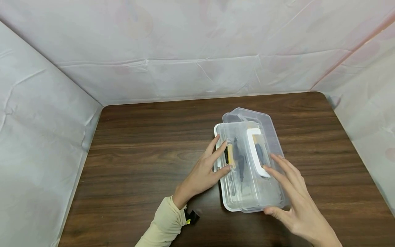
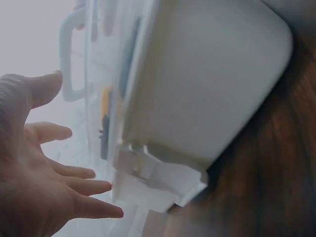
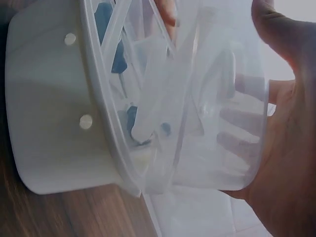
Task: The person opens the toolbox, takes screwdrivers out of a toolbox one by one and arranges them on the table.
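A storage box with a white body [image 2: 212,74] stands on the table, its translucent lid [image 1: 274,137] askew and reaching past the far right side. The lid carries a white handle [image 1: 253,151]. Through the clear plastic show a dark-handled screwdriver [image 1: 241,168] and a yellow and black item [image 1: 230,156], its kind unclear. My left hand [image 1: 203,171] spreads its fingers over the box's left edge. On the right, my right hand [image 1: 293,195] has its fingers over the lid near the handle, thumb by the near corner. In the right wrist view, those fingers [image 3: 242,118] show blurrily through the lid.
The dark wood table [image 1: 148,147] extends left and right of the box. Pale sheeting [image 1: 185,79] rises behind the table and along both sides. A white side latch [image 2: 163,173] juts from the box, and a dark strap device [image 1: 192,216] is on the left wrist.
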A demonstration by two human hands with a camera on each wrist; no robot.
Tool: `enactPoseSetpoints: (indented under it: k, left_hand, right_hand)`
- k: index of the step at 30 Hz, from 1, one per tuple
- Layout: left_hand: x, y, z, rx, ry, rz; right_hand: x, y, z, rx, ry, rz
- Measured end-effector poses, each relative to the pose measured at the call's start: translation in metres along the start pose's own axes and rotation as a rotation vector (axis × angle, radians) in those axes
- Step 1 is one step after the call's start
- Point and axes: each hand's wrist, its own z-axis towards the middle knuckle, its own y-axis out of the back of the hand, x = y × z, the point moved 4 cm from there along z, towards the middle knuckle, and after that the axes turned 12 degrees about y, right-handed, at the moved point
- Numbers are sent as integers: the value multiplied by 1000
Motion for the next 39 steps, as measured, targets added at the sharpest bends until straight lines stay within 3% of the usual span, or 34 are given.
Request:
enactPoseSetpoints:
  k: [6,12,21,30,39]
  left_hand:
    - [-10,3,0,-5,-11,10]
    - [-19,7,-1,-11,-23,16]
    - [-26,9,0,-4,-17,33]
    - [-26,9,0,-10,-25,27]
    - [-22,7,1,-67,-48,74]
  right_hand:
    - [8,1,1,-42,34,-30]
    - [25,-2,11,-119,147,-55]
    - [40,-20,23,-97,270,-257]
    - [49,-25,26,-47,259,-338]
    - [46,-20,23,-107,275,-312]
